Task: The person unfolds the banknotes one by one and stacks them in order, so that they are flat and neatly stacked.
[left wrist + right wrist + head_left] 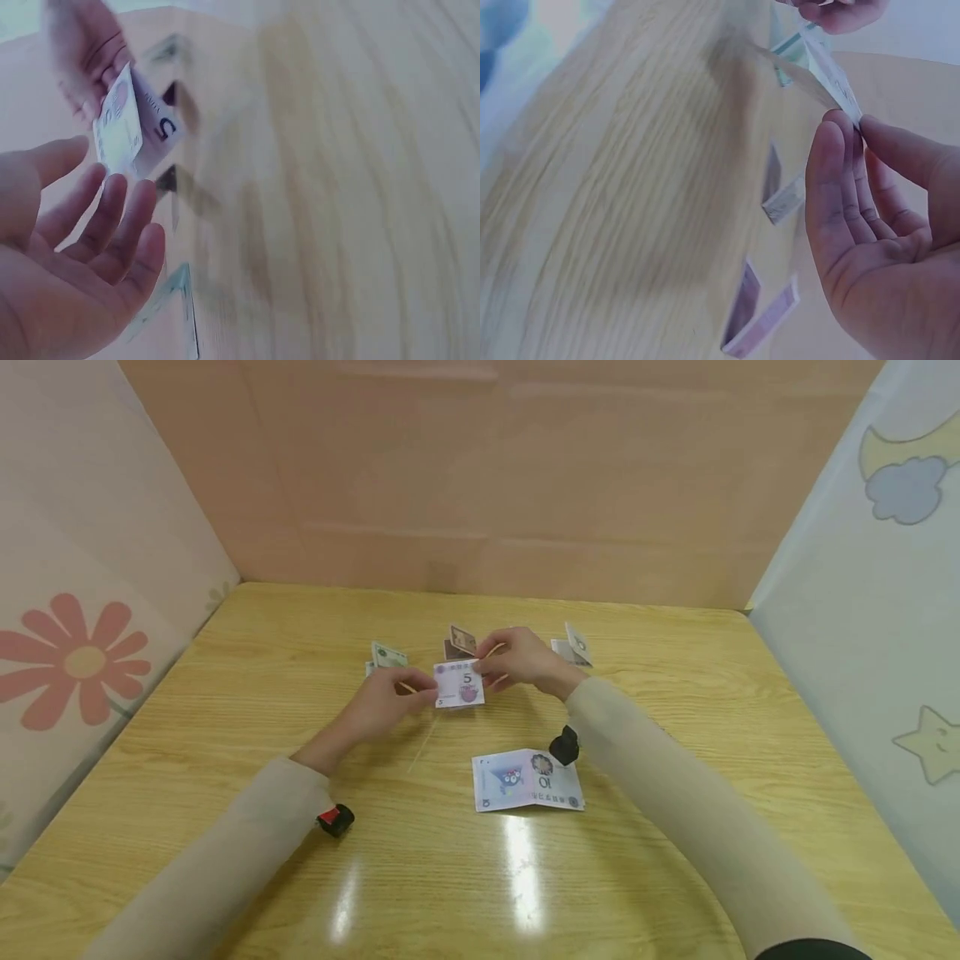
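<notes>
A folded purple banknote (456, 683) marked 5 is held up between both hands, its printed face toward the head camera. My right hand (521, 658) pinches its upper right edge between thumb and fingers. At the left edge, the thumb and forefinger of my left hand (378, 703) grip it by their tips, the other fingers loosely bent. In the left wrist view the banknote (116, 135) shows two halves spread apart at the fold. Nearer to me, a creased banknote (504, 783) marked 10 lies on the table, partly under the right wrist's black camera (564, 746).
Behind the hands, folded banknotes stand in a row: a green one (390, 656) at left, a brown one (462, 640) in the middle, a grey one (577, 645) at right. The wooden table (675, 693) meets a pinkish back wall (480, 468) and patterned side walls.
</notes>
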The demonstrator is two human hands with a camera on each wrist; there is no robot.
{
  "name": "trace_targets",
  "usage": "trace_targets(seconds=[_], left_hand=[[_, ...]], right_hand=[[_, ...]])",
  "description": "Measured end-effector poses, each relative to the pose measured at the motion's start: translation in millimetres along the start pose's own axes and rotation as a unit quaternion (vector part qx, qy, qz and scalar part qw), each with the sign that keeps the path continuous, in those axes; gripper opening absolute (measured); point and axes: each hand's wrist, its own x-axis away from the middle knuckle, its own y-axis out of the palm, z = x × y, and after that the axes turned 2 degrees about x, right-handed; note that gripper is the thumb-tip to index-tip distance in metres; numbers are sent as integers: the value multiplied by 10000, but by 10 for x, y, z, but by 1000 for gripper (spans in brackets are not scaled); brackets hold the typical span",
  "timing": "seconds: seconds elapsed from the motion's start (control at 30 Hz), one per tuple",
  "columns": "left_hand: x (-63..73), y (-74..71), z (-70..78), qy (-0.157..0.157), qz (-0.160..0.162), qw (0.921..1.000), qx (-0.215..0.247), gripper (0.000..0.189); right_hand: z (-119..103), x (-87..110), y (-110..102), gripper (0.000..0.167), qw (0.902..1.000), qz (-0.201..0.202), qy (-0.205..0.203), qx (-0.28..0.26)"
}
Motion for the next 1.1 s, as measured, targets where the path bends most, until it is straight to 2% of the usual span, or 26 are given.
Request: trace_targets(seconds=[0.07,0.13,0.27,0.4,0.47,0.73,0.97,1.1], left_hand=[[18,-24,27,-179,80,9982,569,25],[23,-33,62,-306,68,9931,1132,31],[-13,18,112,-473,-110,9759,2126,38],[-40,127,189,-505,-299,9598,2745,35],[-46,185,241,-489,-383,9556,2881,33],[-35,315,374,-388,-529,9494,3070,21],[-11,348,404,-479,-555,9468,3135,16],[0,352,411,-471,-596,9436,3223,15]], right_hand=[[6,79,-48,20,9999,18,-102,-6],[20,158,-95,20,9998,25,-213,-22],[41,327,-173,20,9993,83,-365,-95],[27,508,-210,20,9987,182,-468,-110],[16,596,-221,20,9984,181,-520,-86],[77,825,-211,20,9980,50,-621,-60],[144,887,-247,24,9974,103,-705,-66],[155,863,-287,30,9951,75,-957,-216]])
